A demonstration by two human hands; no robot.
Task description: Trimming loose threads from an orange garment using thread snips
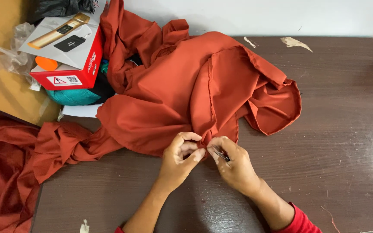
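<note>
A rust-orange cloth (pixel 173 90) was seen heaped in loose, crumpled folds across the dark wooden surface (pixel 333 142), one end trailing off the left edge. Its near edge was pinched between thumb and forefinger of the left hand (pixel 178 160). Just beside it, the same edge was gripped by the right hand (pixel 232 162), fingers closed around a small dark metal tool (pixel 222 154). A red and white box (pixel 67 47) was propped behind the cloth, at the upper left.
</note>
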